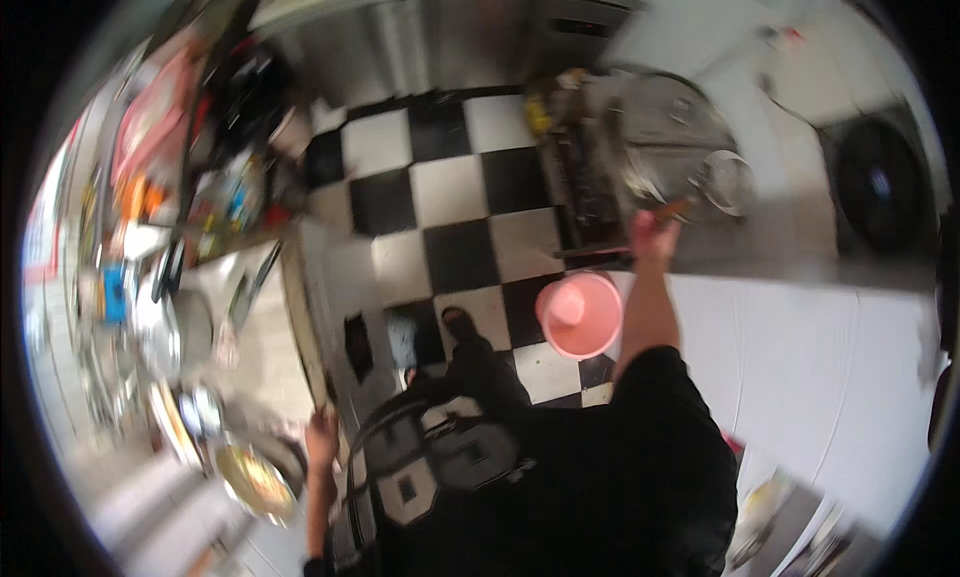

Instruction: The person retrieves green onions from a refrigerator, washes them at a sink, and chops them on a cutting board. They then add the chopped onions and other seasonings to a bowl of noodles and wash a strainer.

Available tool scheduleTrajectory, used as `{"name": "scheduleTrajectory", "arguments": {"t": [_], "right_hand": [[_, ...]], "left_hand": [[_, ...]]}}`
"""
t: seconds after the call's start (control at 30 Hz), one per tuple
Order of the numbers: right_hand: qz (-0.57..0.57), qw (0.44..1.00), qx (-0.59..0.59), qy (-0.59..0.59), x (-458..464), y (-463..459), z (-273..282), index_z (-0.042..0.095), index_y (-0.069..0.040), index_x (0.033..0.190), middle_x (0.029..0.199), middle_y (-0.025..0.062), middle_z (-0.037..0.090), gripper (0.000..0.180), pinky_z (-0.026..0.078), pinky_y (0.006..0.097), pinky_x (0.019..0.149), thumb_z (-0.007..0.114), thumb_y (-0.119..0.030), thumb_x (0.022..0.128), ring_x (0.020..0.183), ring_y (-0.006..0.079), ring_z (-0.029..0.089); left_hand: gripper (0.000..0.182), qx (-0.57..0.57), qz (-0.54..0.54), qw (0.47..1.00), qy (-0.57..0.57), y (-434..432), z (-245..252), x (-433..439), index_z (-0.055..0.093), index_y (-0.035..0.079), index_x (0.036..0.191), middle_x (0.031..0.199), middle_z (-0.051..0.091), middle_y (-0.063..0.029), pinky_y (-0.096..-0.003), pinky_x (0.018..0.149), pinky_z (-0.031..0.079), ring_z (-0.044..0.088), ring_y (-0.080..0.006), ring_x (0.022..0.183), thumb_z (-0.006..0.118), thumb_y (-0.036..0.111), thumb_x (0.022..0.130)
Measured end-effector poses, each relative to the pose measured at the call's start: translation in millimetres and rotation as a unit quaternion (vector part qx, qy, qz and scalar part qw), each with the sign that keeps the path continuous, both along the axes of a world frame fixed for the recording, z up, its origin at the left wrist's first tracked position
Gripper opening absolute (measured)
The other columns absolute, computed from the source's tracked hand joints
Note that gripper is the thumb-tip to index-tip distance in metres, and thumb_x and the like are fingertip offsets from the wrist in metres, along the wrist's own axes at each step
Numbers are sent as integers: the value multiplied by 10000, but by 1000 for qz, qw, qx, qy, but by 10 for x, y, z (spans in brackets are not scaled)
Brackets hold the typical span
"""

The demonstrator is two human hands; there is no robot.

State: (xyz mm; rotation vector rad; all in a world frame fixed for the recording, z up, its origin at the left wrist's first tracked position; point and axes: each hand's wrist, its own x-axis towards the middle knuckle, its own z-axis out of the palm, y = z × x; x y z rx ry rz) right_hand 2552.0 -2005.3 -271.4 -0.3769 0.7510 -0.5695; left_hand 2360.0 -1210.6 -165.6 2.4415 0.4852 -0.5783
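Observation:
My right hand [658, 236] is stretched out to the upper right, closed on the brown handle [673, 209] of what looks like a strainer or small pan [726, 183]; blur hides its exact kind. The round metal end is over the edge of a large metal vessel [675, 116] on the stove. At the lower left, my left hand [322, 429] is at the edge of a counter [262, 314]; whether it grips anything cannot be made out. Knives [251, 284] lie on that counter, above the hand.
A pink bucket [581, 314] stands on the checkered floor [457, 254] beside my right arm. A round dish of yellowish food [255, 483] and a metal pot [169, 329] are at the left. A black fan [879, 185] is at the far right.

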Motion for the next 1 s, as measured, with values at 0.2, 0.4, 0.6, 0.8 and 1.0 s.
{"name": "scheduleTrajectory", "arguments": {"t": [0.2,0.4,0.6,0.8,1.0], "right_hand": [[126,990,22,58,-4,-743,416,546,-128,840,661,-59,484,389,444,191,455,478,-470,1014,494,64,423],[192,950,-221,108,151,-415,818,562,-154,905,765,-54,564,309,438,232,539,498,-433,1020,606,73,491],[451,842,-290,60,274,1073,804,534,-84,1031,952,16,611,196,509,296,751,551,-279,1019,843,146,598],[563,748,-345,72,125,2795,792,492,-87,1036,787,-5,544,202,487,291,654,595,-257,996,694,116,531],[790,432,-422,-105,-1536,4942,937,514,-84,925,677,-20,487,223,464,267,540,562,-291,993,549,97,483]], "left_hand": [[446,6,81,993,87,-264,183,-115,589,45,1264,1055,698,-213,-406,863,520,670,-358,1012,617,346,936],[466,5,192,976,98,-443,12,-1160,585,27,1263,1077,695,-214,-409,889,512,663,-357,1031,597,364,942],[485,-22,356,923,148,-764,-315,-2543,601,7,1249,1087,692,-218,-403,912,506,661,-347,1041,595,375,933],[484,-50,509,850,129,-1487,-358,-4125,595,37,1272,1135,682,-202,-402,944,493,648,-324,1089,598,384,936],[467,-51,706,703,62,-2693,-109,-5878,615,62,1255,1139,688,-174,-384,928,506,658,-295,1081,614,397,930]]}}
